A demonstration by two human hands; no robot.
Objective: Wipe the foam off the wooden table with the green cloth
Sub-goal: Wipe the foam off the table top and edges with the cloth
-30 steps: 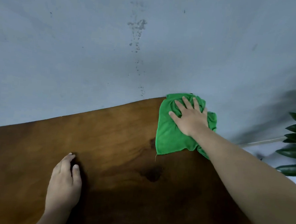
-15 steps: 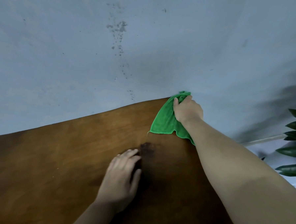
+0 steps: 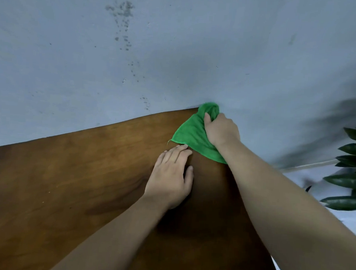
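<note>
Two hands, right grip (image 3: 221,130) bunching green cloth (image 3: 191,133)

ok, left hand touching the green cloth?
Touching. Head view: left hand lies flat on the wooden table, its fingertips meeting the near hem of the green cloth.

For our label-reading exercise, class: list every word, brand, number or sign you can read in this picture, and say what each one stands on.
None: no readable text anywhere.
green cloth: plain, no tag showing.
wooden table: only grain and dark patches.
wall: only dark specks, no writing.
plant: leaves only.
</note>
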